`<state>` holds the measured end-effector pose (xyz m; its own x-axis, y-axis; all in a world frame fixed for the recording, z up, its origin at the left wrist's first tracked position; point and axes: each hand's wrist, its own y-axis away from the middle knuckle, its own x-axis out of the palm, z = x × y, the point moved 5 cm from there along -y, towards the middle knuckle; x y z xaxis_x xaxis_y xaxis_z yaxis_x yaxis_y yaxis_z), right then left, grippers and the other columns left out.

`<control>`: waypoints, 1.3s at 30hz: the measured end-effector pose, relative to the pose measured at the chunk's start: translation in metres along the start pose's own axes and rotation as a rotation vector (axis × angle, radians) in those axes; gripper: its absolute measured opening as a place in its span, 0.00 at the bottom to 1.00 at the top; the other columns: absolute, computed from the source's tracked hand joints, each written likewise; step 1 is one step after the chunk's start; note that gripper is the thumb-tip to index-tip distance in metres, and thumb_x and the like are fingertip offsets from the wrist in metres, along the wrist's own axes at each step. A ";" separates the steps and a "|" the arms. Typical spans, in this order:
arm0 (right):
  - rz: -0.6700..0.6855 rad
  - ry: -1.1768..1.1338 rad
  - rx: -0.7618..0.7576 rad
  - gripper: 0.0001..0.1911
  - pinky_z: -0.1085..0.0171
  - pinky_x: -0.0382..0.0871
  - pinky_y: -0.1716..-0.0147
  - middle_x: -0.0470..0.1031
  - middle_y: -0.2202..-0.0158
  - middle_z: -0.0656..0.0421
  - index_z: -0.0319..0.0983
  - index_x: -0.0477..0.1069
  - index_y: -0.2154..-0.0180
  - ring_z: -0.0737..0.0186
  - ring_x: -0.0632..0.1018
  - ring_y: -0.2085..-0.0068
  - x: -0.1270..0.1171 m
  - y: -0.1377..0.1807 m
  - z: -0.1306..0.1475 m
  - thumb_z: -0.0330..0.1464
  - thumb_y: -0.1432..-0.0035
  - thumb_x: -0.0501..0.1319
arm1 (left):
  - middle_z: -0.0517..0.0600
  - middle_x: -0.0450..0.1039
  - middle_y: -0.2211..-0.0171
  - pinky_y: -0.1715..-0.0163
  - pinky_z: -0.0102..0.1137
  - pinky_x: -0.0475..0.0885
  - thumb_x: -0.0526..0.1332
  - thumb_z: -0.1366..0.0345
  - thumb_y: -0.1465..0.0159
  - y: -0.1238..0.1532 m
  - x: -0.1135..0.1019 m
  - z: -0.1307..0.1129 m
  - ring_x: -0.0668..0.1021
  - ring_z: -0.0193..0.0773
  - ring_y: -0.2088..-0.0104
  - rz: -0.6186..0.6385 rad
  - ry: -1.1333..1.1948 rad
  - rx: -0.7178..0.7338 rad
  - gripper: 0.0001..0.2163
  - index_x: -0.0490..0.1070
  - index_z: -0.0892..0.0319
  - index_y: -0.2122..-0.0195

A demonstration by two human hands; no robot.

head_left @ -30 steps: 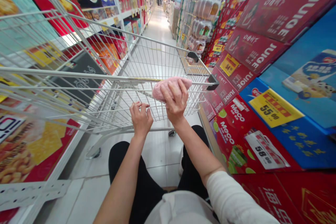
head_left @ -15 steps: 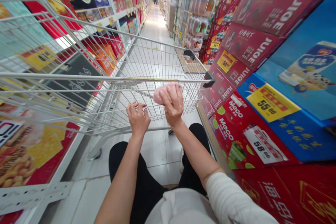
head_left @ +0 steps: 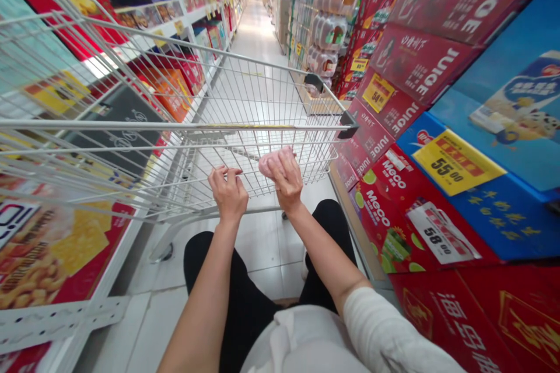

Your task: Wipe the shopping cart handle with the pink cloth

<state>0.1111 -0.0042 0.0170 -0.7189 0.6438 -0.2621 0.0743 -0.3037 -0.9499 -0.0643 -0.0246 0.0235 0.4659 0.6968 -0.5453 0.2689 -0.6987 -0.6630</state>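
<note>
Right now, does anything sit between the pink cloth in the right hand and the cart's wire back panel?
Nothing visible does. The right hand holds the pink cloth against the cart's back panel; the left hand grips the panel beside it, clear of the cloth.

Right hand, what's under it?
A bunched pink cloth, pressed by the right hand against the cart's rear wire grid. The hand covers part of the cloth, and the wires behind it are hidden.

A long supermarket aisle runs toward the upper middle of the frame, its pale tiled floor (head_left: 259, 35) glossy with reflected light. White shelves (head_left: 56, 322) of boxed snacks line the left; stacked red juice cartons (head_left: 420, 64) and blue boxes (head_left: 503, 99) with yellow price tags (head_left: 457, 162) fill the right.
</note>
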 end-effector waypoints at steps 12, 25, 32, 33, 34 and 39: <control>0.046 0.032 0.019 0.18 0.50 0.59 0.23 0.71 0.31 0.55 0.45 0.77 0.41 0.55 0.52 0.21 0.021 0.023 0.006 0.28 0.29 0.59 | 0.61 0.67 0.53 0.36 0.55 0.64 0.52 0.71 0.33 0.000 -0.004 -0.003 0.69 0.55 0.42 0.009 -0.002 0.021 0.11 0.75 0.59 0.58; -0.039 0.034 -0.181 0.17 0.58 0.65 0.26 0.78 0.37 0.57 0.43 0.79 0.44 0.58 0.57 0.23 0.033 0.007 0.035 0.29 0.26 0.56 | 0.60 0.69 0.52 0.35 0.53 0.63 0.51 0.74 0.35 0.002 -0.007 0.000 0.69 0.53 0.41 0.030 0.021 0.004 0.13 0.74 0.57 0.57; 0.151 -0.023 -0.042 0.20 0.47 0.58 0.23 0.73 0.33 0.60 0.51 0.76 0.39 0.50 0.54 0.22 0.033 -0.017 0.014 0.30 0.28 0.59 | 0.59 0.69 0.53 0.36 0.53 0.63 0.52 0.74 0.35 0.002 -0.007 0.001 0.69 0.53 0.41 0.011 0.012 -0.014 0.14 0.75 0.57 0.58; 0.147 0.000 -0.028 0.20 0.45 0.57 0.23 0.72 0.31 0.61 0.52 0.75 0.39 0.49 0.51 0.21 0.036 -0.023 0.010 0.30 0.28 0.59 | 0.58 0.69 0.54 0.35 0.53 0.63 0.52 0.74 0.35 0.002 -0.007 0.001 0.69 0.53 0.41 0.008 0.011 -0.020 0.14 0.75 0.56 0.58; 0.133 0.015 -0.022 0.20 0.44 0.56 0.23 0.71 0.31 0.62 0.52 0.75 0.38 0.49 0.49 0.21 0.038 -0.026 0.005 0.31 0.28 0.59 | 0.58 0.69 0.54 0.35 0.53 0.62 0.52 0.74 0.35 0.002 -0.007 0.000 0.69 0.53 0.41 0.006 0.010 -0.022 0.14 0.75 0.56 0.58; 0.058 -0.028 -0.071 0.20 0.51 0.60 0.24 0.74 0.32 0.58 0.46 0.76 0.39 0.57 0.52 0.21 0.030 0.008 0.001 0.27 0.27 0.57 | 0.60 0.69 0.53 0.36 0.53 0.63 0.51 0.74 0.34 0.004 -0.008 -0.003 0.70 0.53 0.41 0.016 0.010 -0.008 0.14 0.76 0.58 0.58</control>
<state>0.0894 0.0121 0.0018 -0.7312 0.6060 -0.3132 0.1643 -0.2891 -0.9431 -0.0648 -0.0337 0.0268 0.4783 0.6838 -0.5511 0.2680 -0.7112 -0.6499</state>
